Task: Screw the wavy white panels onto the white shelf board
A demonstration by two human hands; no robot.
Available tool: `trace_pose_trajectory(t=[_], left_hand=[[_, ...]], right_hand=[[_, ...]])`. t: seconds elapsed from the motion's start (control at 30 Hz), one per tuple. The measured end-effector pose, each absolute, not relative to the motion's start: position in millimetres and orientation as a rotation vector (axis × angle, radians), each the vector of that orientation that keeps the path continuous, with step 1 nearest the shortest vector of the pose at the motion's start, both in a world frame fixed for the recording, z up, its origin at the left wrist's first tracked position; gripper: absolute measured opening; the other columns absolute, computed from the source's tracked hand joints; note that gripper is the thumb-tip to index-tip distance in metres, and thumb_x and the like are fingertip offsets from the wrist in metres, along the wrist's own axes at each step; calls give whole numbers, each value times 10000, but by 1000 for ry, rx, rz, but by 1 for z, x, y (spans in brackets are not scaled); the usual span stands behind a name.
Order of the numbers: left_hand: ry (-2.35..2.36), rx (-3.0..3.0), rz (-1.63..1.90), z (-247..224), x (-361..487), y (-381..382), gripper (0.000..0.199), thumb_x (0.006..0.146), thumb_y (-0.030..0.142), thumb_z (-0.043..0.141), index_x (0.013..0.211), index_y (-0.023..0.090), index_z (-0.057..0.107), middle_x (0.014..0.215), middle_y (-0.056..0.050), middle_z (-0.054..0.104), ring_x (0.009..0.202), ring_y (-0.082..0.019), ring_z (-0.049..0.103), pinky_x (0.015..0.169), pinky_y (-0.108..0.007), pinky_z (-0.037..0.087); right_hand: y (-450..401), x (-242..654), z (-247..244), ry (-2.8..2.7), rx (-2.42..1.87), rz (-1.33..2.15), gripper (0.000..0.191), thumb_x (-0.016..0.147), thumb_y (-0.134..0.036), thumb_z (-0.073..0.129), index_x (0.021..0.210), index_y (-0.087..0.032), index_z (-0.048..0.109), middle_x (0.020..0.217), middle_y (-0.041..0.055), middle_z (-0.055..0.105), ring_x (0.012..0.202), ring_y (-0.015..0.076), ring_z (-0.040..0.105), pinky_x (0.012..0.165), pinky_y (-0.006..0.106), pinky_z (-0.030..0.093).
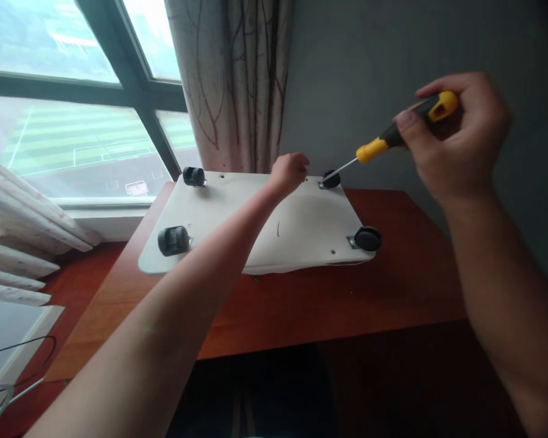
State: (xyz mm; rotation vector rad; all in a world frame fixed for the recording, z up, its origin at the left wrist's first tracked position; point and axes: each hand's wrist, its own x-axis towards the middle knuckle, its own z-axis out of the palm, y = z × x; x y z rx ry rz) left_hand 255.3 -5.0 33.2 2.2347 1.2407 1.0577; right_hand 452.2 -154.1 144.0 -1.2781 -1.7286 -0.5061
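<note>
All four corners of the white board (310, 219) already carry casters (367, 238); fastening is unclear. The right hand (468, 137) grips a screwdriver (373, 149), tip at the board's far-right caster. The left hand (290, 172) curls near its far edge, contents hidden.

A dark-framed window (130, 92) at the left overlooks a striped green sports field (84, 131); 1 branch-patterned curtain (237, 79) hangs between it and the grey wall (383, 42), and 1 paler curtain (31, 213) spreads below. Reddish flooring (82, 274) and cables (54, 348) show beside the brown table (301, 310).
</note>
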Motion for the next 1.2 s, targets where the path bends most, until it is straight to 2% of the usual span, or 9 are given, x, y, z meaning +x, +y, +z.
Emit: trace_pose_trajectory(t=[0.07,0.17,0.33,0.57,0.7,0.83,0.97,1.07,1.2], left_hand=[[1211,2261,1030,29,262,4,321,756,39,617,1027,155,743,892,-60,750,873,-188,673,815,-275,509],[1186,2292,1001,23,269,15,357,758,45,627,1071,175,738,882,-49,753,875,-186,680,839,-277,502],[1203,2310,963,12,273,34,306,772,87,655,1043,189,753,891,-53,758,898,-201,693,838,-281,502],[1228,2332,929,3,274,48,296,792,133,662,1059,217,758,964,-49,760,936,-208,693,839,-280,497],[1231,2361,876,1,277,48,306,794,128,656,1068,220,757,950,-43,760,927,-201,692,837,-271,492],[1252,2405,799,2,280,45,321,803,120,635,1090,213,745,976,-37,755,936,-191,686,832,-257,489],[1314,2466,671,10,278,37,380,799,105,620,1153,208,711,1083,-48,733,1010,-206,664,869,-266,488],[1357,2531,522,28,271,20,480,766,105,662,1231,227,671,1186,-76,690,1079,-257,634,914,-326,488],[1381,2604,283,63,253,-26,400,699,96,739,1079,219,734,1047,-92,691,1049,-322,631,923,-416,484]], right_hand=[[-135,448,143,-1760,-1242,-567,377,937,-487,578,1164,-186,583,1044,42,649,931,185,664,744,316,538],[-105,445,138,-1776,-1281,-576,365,936,-471,587,1158,-182,571,1034,41,655,874,164,658,753,307,536],[-69,448,123,-1794,-1362,-507,338,929,-425,588,1176,-197,550,1022,56,659,875,190,651,791,335,522],[-58,457,113,-1783,-1401,-461,328,933,-459,558,1179,-242,546,1026,65,660,871,215,649,785,355,518],[-56,455,112,-1826,-1398,-470,342,930,-451,568,1164,-202,555,991,68,660,843,202,644,772,341,518],[-50,451,116,-1865,-1424,-487,302,911,-412,613,1141,-223,563,969,34,671,808,176,643,787,325,521],[-38,449,121,-1907,-1442,-488,304,886,-383,659,1136,-232,574,988,30,688,859,191,659,851,345,512],[-27,449,126,-1932,-1450,-466,307,864,-363,680,1128,-230,600,1014,37,696,894,205,660,869,348,502],[-17,448,133,-2011,-1481,-356,288,851,-368,690,1104,-240,636,1001,31,703,860,186,652,823,318,510]])
